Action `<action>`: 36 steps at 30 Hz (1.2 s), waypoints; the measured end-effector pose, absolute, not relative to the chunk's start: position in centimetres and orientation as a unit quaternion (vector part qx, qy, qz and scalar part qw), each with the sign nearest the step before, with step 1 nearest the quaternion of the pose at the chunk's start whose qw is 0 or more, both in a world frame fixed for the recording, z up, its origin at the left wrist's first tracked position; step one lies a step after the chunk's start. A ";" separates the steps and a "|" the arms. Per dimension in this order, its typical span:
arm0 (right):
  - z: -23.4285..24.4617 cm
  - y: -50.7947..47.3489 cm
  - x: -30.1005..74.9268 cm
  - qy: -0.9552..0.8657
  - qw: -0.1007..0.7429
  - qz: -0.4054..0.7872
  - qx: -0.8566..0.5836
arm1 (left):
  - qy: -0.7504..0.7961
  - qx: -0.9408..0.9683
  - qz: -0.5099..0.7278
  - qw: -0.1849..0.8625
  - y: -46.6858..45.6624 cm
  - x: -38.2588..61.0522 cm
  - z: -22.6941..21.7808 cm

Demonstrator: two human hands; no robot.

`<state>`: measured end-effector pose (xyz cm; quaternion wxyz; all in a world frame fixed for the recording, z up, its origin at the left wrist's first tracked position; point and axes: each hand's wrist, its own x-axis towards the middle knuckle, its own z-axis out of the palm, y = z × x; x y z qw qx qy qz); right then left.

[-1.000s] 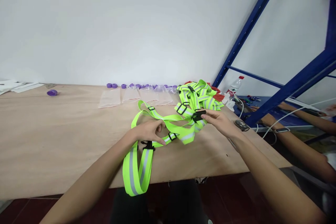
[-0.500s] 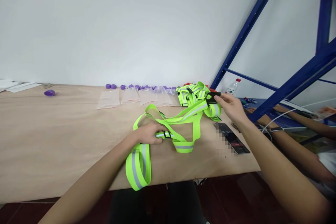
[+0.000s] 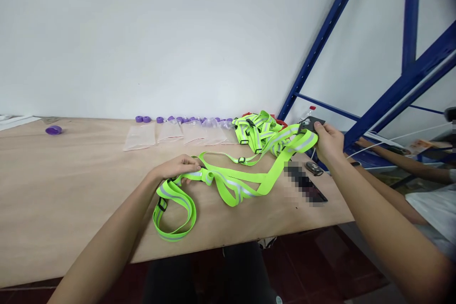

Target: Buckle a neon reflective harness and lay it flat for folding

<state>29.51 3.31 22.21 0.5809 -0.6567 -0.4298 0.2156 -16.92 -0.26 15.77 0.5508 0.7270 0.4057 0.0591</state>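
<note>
A neon-green reflective strap harness lies stretched across the wooden table. My left hand presses down on its left part, fingers curled over the strap near a loop that reaches the table's front edge. My right hand is raised at the right, closed on the harness's other end and its black buckle, pulling the strap taut. A pile of more green harnesses sits behind the strap.
Clear plastic bags and purple caps line the back of the table; one purple cap lies far left. A dark phone and a small key fob lie by the right edge. Another person's arms rest beyond, under blue shelving.
My right hand has pulled the buckle end further right and up, stretching the harness out. My left hand has slid left along the strap, and the hanging loop now lies on the table.
</note>
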 end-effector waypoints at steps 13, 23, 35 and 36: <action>25.2 1.7 26.1 -0.523 0.553 0.298 -0.576 | 0.376 0.738 0.050 0.558 -2.8 -15.2 18.1; 25.4 -0.6 22.9 -0.550 0.494 0.364 -0.567 | 0.590 0.764 0.094 0.245 -7.8 -17.8 17.1; 26.8 -0.8 24.2 -0.702 0.283 0.134 -0.640 | 0.563 0.799 0.023 0.212 -11.6 -17.0 14.0; 27.1 -0.8 24.2 -0.682 0.301 0.134 -0.653 | 0.560 0.802 0.016 0.208 -11.4 -17.4 14.0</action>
